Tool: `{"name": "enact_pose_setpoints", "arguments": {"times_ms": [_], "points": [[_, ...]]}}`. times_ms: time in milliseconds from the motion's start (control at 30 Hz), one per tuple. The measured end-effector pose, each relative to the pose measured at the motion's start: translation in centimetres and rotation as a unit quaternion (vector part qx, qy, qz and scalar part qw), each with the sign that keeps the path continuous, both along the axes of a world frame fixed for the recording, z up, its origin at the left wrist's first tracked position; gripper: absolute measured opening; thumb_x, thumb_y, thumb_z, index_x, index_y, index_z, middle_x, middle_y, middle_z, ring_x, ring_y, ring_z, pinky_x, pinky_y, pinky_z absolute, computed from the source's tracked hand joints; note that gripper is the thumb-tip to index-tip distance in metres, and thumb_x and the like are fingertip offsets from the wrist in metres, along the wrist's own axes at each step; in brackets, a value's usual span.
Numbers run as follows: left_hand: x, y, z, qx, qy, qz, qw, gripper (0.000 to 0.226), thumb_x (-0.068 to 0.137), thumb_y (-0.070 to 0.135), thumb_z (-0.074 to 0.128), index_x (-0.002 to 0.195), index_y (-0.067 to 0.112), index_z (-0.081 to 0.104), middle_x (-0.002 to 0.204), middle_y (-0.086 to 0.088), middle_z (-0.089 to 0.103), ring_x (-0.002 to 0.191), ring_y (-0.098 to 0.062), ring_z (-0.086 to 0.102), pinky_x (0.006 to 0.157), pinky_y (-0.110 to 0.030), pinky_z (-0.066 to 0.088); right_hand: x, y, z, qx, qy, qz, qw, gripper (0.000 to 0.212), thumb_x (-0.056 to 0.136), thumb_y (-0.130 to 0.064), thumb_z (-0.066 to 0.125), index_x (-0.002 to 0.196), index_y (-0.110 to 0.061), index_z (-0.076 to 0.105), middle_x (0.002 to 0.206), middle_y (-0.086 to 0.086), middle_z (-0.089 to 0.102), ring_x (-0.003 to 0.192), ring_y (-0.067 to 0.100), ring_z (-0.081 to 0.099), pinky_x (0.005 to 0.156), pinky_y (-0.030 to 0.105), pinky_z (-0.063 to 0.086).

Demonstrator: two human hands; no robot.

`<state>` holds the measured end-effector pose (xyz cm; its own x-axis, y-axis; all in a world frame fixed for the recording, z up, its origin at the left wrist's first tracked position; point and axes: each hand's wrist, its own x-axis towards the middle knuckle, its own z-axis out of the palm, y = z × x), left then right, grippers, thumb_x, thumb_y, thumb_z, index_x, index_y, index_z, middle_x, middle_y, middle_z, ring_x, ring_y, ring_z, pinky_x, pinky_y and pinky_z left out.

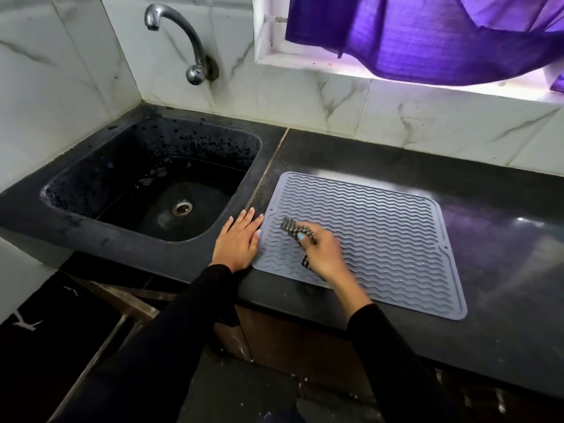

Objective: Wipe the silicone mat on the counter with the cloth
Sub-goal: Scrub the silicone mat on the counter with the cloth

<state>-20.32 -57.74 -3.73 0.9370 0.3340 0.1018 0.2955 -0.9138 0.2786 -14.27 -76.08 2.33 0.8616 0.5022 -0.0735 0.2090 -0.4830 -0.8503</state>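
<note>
Plainly, mat: the silicone mat is a grey-blue rounded rectangle with raised wavy ridges, lying flat on the counter just right of the sink.
Counter: dark polished stone, glossy, with a thin seam left of the mat.
Cloth: the cloth is a bunched, dark-and-light striped rag on the mat's left part, blurred.
Right hand: the right hand grips the cloth, its fingers curled round it, over the mat's left part.
Left hand: the left hand lies flat on the counter at the mat's left edge, fingers straight and together.
Sink: the sink is black, rounded, speckled, left of the mat.
Tap: the tap is a curved metal spout on the marble-look tiles beyond the sink.
</note>
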Motion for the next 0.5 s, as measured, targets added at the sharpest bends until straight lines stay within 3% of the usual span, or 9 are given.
{"name": "enact_pose_setpoints", "arguments": {"times_ms": [67,100,167,233,300,367,433,500], "points": [[0.1,0.0,0.0,0.002,-0.003,0.002,1.0,0.081,0.077,0.049,-0.006,0.145,0.023,0.028,0.156,0.0,0.02,0.144,-0.013,0.013,0.117,-0.032,0.002,-1.7,0.2,-0.7,-0.093,-0.098,0.056,0.989,0.038,0.093,-0.006,0.047,0.129,-0.02,0.053,0.122,0.004,0.058,0.106,0.018,0.054,0.088,0.023,0.04],[0.1,-0.1,-0.1,0.004,-0.004,0.003,1.0,0.081,0.076,0.049,-0.006,0.145,0.023,0.028,0.156,0.0,0.02,0.144,-0.013,0.014,0.117,-0.032,0.003,-2.7,0.5,-1.3,-0.136,-0.142,0.078,0.977,0.043,0.093,-0.003,0.045,0.133,-0.02,0.048,0.134,0.006,0.051,0.118,0.021,0.049,0.1,0.027,0.038],[0.2,-0.1,-0.1,0.007,-0.007,0.005,1.0,0.081,0.076,0.048,-0.005,0.145,0.023,0.029,0.155,0.0,0.021,0.144,-0.013,0.015,0.117,-0.032,0.003,-4.2,1.0,-2.3,-0.197,-0.224,0.103,0.949,0.052,0.093,0.002,0.037,0.142,-0.017,0.035,0.151,0.006,0.029,0.14,0.021,0.024,0.116,0.031,0.015],[0.2,-0.1,-0.1,0.009,-0.007,0.007,1.0,0.081,0.077,0.048,-0.006,0.145,0.022,0.029,0.155,-0.001,0.021,0.144,-0.014,0.015,0.117,-0.032,0.002,-4.3,1.2,-3.0,-0.221,-0.263,0.104,0.934,0.052,0.096,0.001,0.03,0.145,-0.014,0.025,0.155,0.006,0.018,0.144,0.019,0.01,0.117,0.03,0.002],[0.2,-0.4,-0.1,0.01,-0.003,0.011,1.0,0.078,0.079,0.047,-0.006,0.146,0.022,0.027,0.156,-0.001,0.02,0.144,-0.014,0.014,0.117,-0.033,0.002,-4.0,1.3,-3.1,-0.233,-0.267,0.106,0.929,0.051,0.096,-0.001,0.029,0.146,-0.013,0.024,0.156,0.006,0.017,0.145,0.019,0.01,0.117,0.03,0.0],[0.3,-0.6,0.0,0.015,0.005,0.013,1.0,0.068,0.086,0.041,0.002,0.146,0.021,0.026,0.156,-0.001,0.019,0.145,-0.015,0.013,0.117,-0.034,0.002,-3.6,1.0,-3.1,-0.202,-0.258,0.113,0.938,0.051,0.095,0.0,0.033,0.144,-0.014,0.03,0.154,0.005,0.024,0.143,0.018,0.017,0.116,0.029,0.006],[0.3,-0.5,0.0,0.018,0.014,0.014,1.0,0.063,0.088,0.038,0.008,0.147,0.021,0.025,0.156,-0.001,0.018,0.145,-0.015,0.012,0.117,-0.034,0.002,-2.7,0.4,-2.8,-0.153,-0.213,0.13,0.956,0.047,0.094,-0.003,0.041,0.138,-0.019,0.041,0.145,0.003,0.04,0.133,0.018,0.037,0.111,0.029,0.025],[0.3,-0.4,-0.1,0.014,0.019,0.011,1.0,0.065,0.088,0.043,0.006,0.147,0.023,0.024,0.157,0.0,0.017,0.145,-0.014,0.01,0.117,-0.034,0.002,-0.9,-0.1,-2.3,-0.09,-0.109,0.12,0.983,0.037,0.095,-0.01,0.047,0.13,-0.022,0.051,0.123,0.007,0.059,0.102,0.019,0.057,0.085,0.025,0.045]]}}
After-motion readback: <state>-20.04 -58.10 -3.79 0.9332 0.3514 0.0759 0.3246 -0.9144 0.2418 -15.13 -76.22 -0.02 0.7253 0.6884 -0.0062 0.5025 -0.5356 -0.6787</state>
